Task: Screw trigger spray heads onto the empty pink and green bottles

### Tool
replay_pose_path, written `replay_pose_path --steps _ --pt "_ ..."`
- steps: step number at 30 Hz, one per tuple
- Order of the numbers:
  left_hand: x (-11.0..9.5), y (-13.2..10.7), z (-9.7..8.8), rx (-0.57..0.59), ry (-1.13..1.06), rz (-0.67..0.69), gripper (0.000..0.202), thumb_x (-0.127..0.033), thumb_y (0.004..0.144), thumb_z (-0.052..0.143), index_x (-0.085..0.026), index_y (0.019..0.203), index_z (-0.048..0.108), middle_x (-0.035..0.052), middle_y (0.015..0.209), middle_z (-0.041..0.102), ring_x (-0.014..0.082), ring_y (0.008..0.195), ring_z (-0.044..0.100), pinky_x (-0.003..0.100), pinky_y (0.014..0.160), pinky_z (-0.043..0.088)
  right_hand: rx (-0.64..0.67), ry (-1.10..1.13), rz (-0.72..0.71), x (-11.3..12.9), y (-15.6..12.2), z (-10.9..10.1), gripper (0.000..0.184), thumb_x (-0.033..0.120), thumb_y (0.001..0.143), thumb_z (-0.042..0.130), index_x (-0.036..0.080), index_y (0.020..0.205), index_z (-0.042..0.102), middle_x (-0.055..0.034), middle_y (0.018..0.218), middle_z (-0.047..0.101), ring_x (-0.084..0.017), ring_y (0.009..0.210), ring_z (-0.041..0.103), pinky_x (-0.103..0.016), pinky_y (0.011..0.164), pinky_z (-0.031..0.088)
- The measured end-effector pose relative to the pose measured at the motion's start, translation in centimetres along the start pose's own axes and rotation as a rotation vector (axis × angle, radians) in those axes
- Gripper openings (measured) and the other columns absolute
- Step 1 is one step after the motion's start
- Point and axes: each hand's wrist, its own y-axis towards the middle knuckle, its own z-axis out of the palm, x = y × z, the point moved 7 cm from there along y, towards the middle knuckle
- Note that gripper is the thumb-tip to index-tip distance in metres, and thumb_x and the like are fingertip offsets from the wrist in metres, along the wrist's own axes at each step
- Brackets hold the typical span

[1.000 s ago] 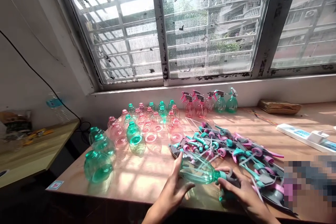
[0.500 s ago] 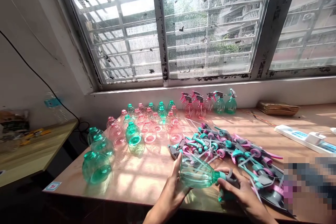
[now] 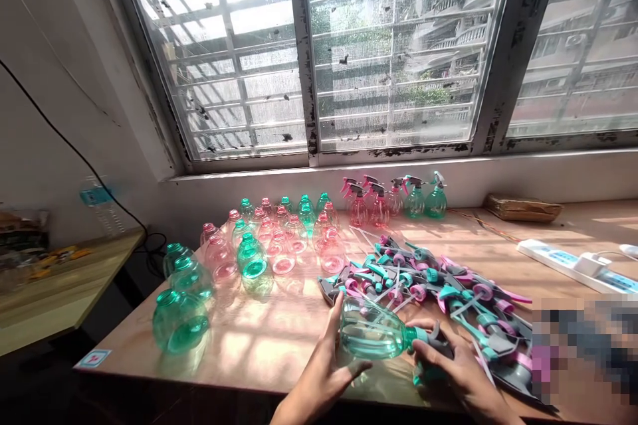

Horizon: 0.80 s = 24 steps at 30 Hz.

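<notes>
A clear green bottle [image 3: 371,331] lies on its side near the table's front edge, held between both hands. My left hand [image 3: 326,365] wraps round the bottle's wide base. My right hand [image 3: 451,365] is closed on the grey and teal spray head [image 3: 432,339] sitting at the bottle's neck. Just behind lies a pile of loose spray heads [image 3: 438,285] in pink, teal and grey, with thin tubes sticking out.
Several open green and pink bottles [image 3: 249,246] stand at the left of the wooden table [image 3: 279,339]. A row of bottles with spray heads [image 3: 393,196] lines the wall below the window. A white power strip [image 3: 573,262] lies at the right. A lower side table [image 3: 54,285] stands left.
Both hands keep their hold on the green bottle and spray head, which stay almost where they were. The view has tilted up and right a little.
</notes>
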Motion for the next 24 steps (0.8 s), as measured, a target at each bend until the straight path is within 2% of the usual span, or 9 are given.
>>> replay_pose_path --steps 3,6,11,15,18,21,24 --pt "-0.2 0.0 0.1 0.006 0.019 0.001 0.111 -0.025 0.088 0.081 -0.031 0.172 0.008 0.0086 0.175 0.034 0.0354 0.164 0.023 0.054 0.134 0.019 0.007 0.025 0.031 0.0 -0.1 0.3 0.058 0.063 0.073 0.089 0.020 0.108 0.075 -0.0025 0.067 0.079 -0.027 0.062 0.074 -0.038 0.063 0.057" --pt "0.3 -0.3 -0.2 -0.015 0.023 -0.035 0.116 -0.033 0.086 0.085 -0.029 0.172 0.006 0.0097 0.179 0.024 0.0365 0.166 0.013 0.053 0.135 0.016 0.031 0.019 0.030 0.5 -0.3 0.6 0.056 0.062 0.072 0.090 0.021 0.107 0.076 -0.0016 0.066 0.078 -0.026 0.061 0.072 -0.038 0.061 0.056" --pt "1.0 -0.3 -0.4 -0.017 0.029 -0.043 0.110 -0.041 0.087 0.085 -0.028 0.171 0.017 0.0111 0.180 0.020 0.0387 0.165 0.019 0.054 0.135 0.016 0.049 0.077 0.022 1.0 -0.2 1.0 0.055 0.060 0.072 0.092 0.020 0.105 0.075 -0.0004 0.065 0.076 -0.024 0.058 0.071 -0.037 0.059 0.056" --pt "0.8 -0.1 -0.1 0.004 0.017 -0.008 0.108 -0.042 0.092 0.081 -0.033 0.172 0.009 0.0089 0.180 0.021 0.0359 0.164 0.023 0.053 0.134 0.022 0.052 0.100 0.004 1.1 -0.1 0.9 0.054 0.059 0.074 0.092 0.019 0.104 0.076 -0.0009 0.064 0.076 -0.023 0.058 0.069 -0.036 0.059 0.055" --pt "0.5 -0.1 -0.1 0.000 0.039 -0.004 0.103 -0.040 0.095 0.076 -0.033 0.172 0.007 0.0090 0.179 0.023 0.0349 0.165 0.019 0.053 0.135 0.015 0.054 0.073 -0.006 1.2 -0.1 0.7 0.051 0.058 0.074 0.092 0.019 0.102 0.077 -0.0020 0.067 0.077 -0.023 0.062 0.070 -0.035 0.061 0.056" --pt "0.6 -0.3 -0.3 -0.023 0.046 -0.052 0.113 -0.041 0.089 0.084 -0.031 0.172 0.008 0.0092 0.181 0.018 0.0372 0.167 0.006 0.055 0.135 0.009 0.074 0.061 0.008 0.9 -0.1 0.7 0.049 0.057 0.075 0.092 0.020 0.104 0.077 -0.0010 0.067 0.077 -0.023 0.060 0.070 -0.035 0.060 0.056" --pt "0.8 -0.4 -0.4 -0.028 0.035 -0.096 0.108 -0.049 0.087 0.083 -0.028 0.171 0.019 0.0118 0.178 0.025 0.0399 0.166 0.012 0.056 0.135 0.011 0.066 0.016 -0.007 0.8 -0.1 0.6 0.047 0.056 0.075 0.092 0.022 0.104 0.077 -0.0013 0.068 0.079 -0.024 0.063 0.072 -0.034 0.062 0.056"
